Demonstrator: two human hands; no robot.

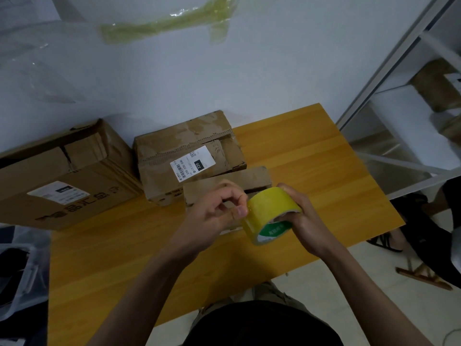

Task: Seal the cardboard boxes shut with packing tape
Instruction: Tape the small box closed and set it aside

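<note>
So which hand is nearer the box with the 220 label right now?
Left. The left hand hovers just in front of the labelled box, picking at the tape roll; the right hand grips the roll farther to the right.

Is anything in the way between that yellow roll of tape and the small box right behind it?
Nothing visible blocks it. The right hand grips the yellow roll of packing tape while the left hand picks at its edge, directly above the small flat cardboard box on the wooden table. Only the hands themselves lie between.
</note>
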